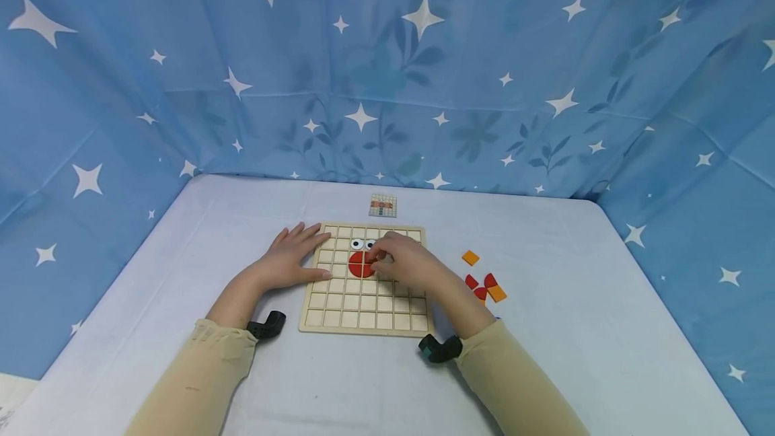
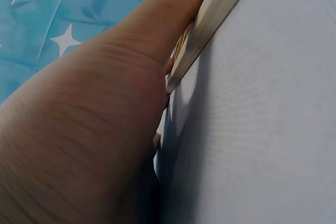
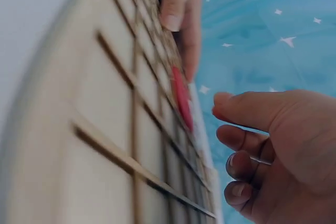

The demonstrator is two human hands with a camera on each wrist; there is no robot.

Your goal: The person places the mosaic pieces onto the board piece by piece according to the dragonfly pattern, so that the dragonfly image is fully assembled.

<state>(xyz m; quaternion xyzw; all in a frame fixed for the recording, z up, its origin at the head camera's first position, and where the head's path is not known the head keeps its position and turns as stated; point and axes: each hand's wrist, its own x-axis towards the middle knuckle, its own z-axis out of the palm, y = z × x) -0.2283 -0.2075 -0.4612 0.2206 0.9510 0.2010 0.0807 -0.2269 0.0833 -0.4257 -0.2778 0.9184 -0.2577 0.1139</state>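
A wooden grid board (image 1: 333, 319) lies on the table. Red quarter-circle tiles form a disc (image 1: 357, 268) on its grid, below two eye tiles (image 1: 357, 244). My left hand (image 1: 289, 260) rests at the board's left edge with fingers spread and thumb over the rim; the left wrist view shows that thumb (image 2: 152, 24) against the board's side. Over the disc's right side hovers my right hand (image 1: 404, 261), fingers loosely bent. In the right wrist view this hand (image 3: 278, 145) is apart from the board, and no tile shows between thumb and fingers.
A small picture card (image 1: 383, 205) with a grid pattern lies behind the board. Right of the board are loose red quarter tiles (image 1: 471, 281) and orange square tiles (image 1: 470, 258). A blue star-patterned curtain (image 1: 363, 86) surrounds the white table (image 1: 575, 328).
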